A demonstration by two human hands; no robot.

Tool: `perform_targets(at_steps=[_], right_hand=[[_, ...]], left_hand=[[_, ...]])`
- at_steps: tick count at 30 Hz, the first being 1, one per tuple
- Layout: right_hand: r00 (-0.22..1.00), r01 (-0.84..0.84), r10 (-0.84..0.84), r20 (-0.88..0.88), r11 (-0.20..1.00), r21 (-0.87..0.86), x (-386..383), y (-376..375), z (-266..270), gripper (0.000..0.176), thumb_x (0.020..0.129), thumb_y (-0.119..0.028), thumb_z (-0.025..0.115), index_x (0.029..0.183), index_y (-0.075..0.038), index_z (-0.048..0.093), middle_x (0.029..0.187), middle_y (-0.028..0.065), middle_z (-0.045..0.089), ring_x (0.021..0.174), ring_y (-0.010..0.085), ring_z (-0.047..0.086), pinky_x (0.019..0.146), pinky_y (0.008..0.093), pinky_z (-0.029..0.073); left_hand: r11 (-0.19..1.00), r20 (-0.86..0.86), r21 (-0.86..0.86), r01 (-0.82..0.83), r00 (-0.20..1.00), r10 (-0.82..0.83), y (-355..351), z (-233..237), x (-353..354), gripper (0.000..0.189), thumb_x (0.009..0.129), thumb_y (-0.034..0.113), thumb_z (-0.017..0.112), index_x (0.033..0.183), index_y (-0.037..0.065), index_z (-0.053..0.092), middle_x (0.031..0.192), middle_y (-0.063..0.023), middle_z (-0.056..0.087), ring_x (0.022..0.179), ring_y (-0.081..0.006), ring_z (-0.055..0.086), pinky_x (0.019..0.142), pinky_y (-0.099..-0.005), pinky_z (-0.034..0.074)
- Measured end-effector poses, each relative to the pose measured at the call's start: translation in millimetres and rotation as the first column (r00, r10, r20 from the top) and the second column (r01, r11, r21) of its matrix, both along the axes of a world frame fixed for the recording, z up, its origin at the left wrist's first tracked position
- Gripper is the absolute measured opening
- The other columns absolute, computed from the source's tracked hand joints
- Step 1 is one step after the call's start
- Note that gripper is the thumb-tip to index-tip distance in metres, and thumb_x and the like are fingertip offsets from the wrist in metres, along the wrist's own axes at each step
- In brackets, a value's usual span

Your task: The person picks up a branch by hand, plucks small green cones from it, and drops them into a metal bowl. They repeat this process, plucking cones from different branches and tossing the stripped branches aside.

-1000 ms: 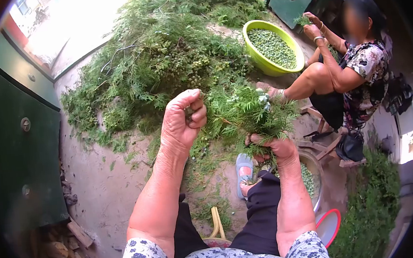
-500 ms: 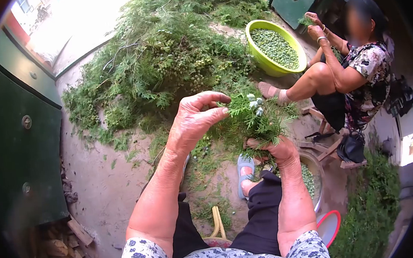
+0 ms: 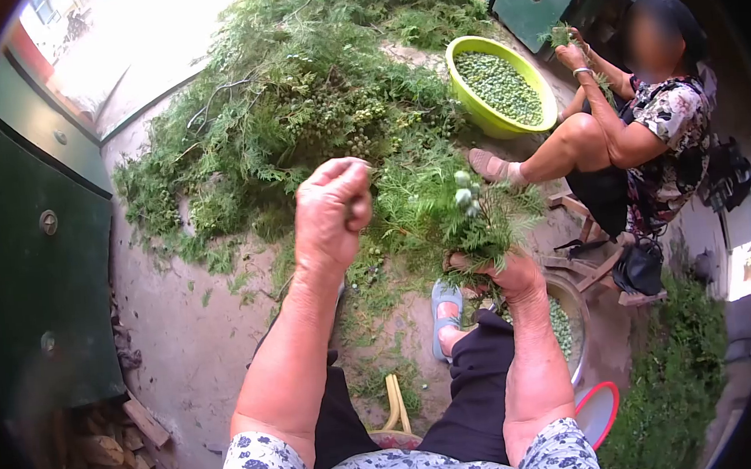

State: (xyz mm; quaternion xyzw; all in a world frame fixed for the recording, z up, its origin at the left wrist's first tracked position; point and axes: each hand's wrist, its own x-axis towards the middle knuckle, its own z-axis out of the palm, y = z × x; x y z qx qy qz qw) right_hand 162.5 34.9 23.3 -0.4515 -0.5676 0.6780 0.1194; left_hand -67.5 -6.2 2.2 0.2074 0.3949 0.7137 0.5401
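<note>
My right hand [image 3: 516, 274] grips a leafy evergreen sprig [image 3: 491, 225] by its lower stems. Several pale green seed cones [image 3: 465, 196] stand out near the top of that sprig. To the left of it, apart from the leaves, is my left hand [image 3: 331, 210], with its fingers curled closed. Whatever those fingers may hold is hidden. Below my right hand, partly covered by my forearm and knee, a round metal basin [image 3: 584, 315] contains small green cones.
A large heap of cut evergreen branches [image 3: 296, 126] lies ahead. Beyond my right hand stands a yellow-green basin [image 3: 483, 122] of green cones. A seated person [image 3: 667, 123] handles a sprig at right. A red-rimmed container [image 3: 616, 405] and stripped greenery [image 3: 668, 370] lie right; firewood [image 3: 106, 454] lies left.
My left hand has pulled back leftward from the sprig, and its fingers have gone from a reaching pinch to curled closed. The right hand keeps its grip in nearly the same place.
</note>
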Motion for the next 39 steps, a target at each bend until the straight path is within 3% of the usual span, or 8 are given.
perform_targets(at_steps=[2,6,13,15,18,23,24,39], right_hand=[[0.999,-0.051,0.051,0.005,0.976,0.213,2,-2,2,0.033,0.075,-0.021,0.071,0.099,-0.002,0.059,0.081,-0.0014,0.057,0.061,0.0077,0.045,0.051,0.0256,0.04],[0.999,-0.041,0.036,0.039,0.991,0.124,4,-2,-2,0.032,0.074,-0.023,0.071,0.098,-0.005,0.06,0.073,-0.0023,0.055,0.056,0.0065,0.044,0.046,0.0256,0.038],[0.987,-0.154,0.161,-0.029,0.976,0.155,16,4,-15,0.031,0.073,-0.02,0.072,0.099,-0.006,0.062,0.08,0.0003,0.06,0.066,0.0096,0.052,0.053,0.0271,0.043],[0.954,-0.14,0.24,-0.18,0.886,0.441,19,4,-29,0.033,0.07,-0.017,0.074,0.099,-0.005,0.062,0.084,0.0013,0.062,0.073,0.0107,0.055,0.058,0.0277,0.046],[0.982,-0.081,0.113,-0.149,0.975,0.205,18,-1,-14,0.034,0.069,-0.014,0.075,0.099,-0.003,0.062,0.087,0.0023,0.063,0.078,0.0124,0.057,0.064,0.0285,0.048],[0.959,-0.064,0.162,-0.231,0.922,0.381,19,7,-37,0.045,0.066,-0.018,0.076,0.106,-0.004,0.059,0.085,0.0009,0.063,0.066,0.0081,0.055,0.046,0.0249,0.044],[0.987,-0.105,0.124,-0.107,0.981,0.165,18,5,-22,0.045,0.066,-0.019,0.076,0.106,-0.006,0.06,0.084,0.0001,0.063,0.065,0.0083,0.055,0.045,0.0242,0.043],[0.991,-0.093,0.1,-0.093,0.993,0.078,10,5,-15,0.041,0.068,-0.018,0.075,0.104,-0.005,0.06,0.079,-0.0003,0.06,0.056,0.007,0.05,0.042,0.0218,0.039]], left_hand=[[0.998,0.276,0.06,-0.02,0.961,0.002,4,-6,-18,0.009,0.082,0.009,0.058,0.089,0.005,0.056,0.082,-0.0062,0.056,0.051,-0.0063,0.042,0.039,-0.0168,0.029],[0.999,0.479,0.031,0.044,0.876,-0.053,1,9,-6,0.007,0.08,0.005,0.054,0.087,0.005,0.053,0.08,-0.0088,0.058,0.054,-0.0113,0.048,0.038,-0.0184,0.031],[0.943,-0.019,-0.171,0.285,0.956,-0.292,3,12,2,0.009,0.082,0.013,0.062,0.087,0.005,0.06,0.07,0.0009,0.057,0.05,-0.0037,0.045,0.035,-0.0135,0.026],[0.927,-0.02,-0.179,0.33,0.941,-0.339,2,10,3,0.01,0.082,0.014,0.063,0.086,0.005,0.061,0.072,0.0017,0.058,0.053,-0.0039,0.049,0.039,-0.0155,0.034],[0.892,0.019,-0.053,0.448,0.894,-0.448,4,4,7,0.015,0.082,0.018,0.064,0.085,0.003,0.062,0.076,0.0008,0.061,0.062,-0.0067,0.056,0.056,-0.0234,0.049],[0.86,0.105,0.002,0.51,0.856,-0.507,0,7,10,0.02,0.081,0.02,0.065,0.09,0.002,0.061,0.079,-0.0004,0.062,0.067,-0.0073,0.058,0.06,-0.022,0.05],[0.847,0.09,0.022,0.531,0.843,-0.531,-1,6,10,0.023,0.081,0.021,0.066,0.092,0.002,0.061,0.08,-0.0008,0.062,0.069,-0.0076,0.058,0.062,-0.0227,0.05],[0.876,0.0,-0.048,0.48,0.877,-0.48,-12,25,13,0.023,0.083,0.02,0.064,0.098,0.003,0.063,0.085,0.0013,0.063,0.079,-0.0062,0.056,0.071,-0.0227,0.046]])
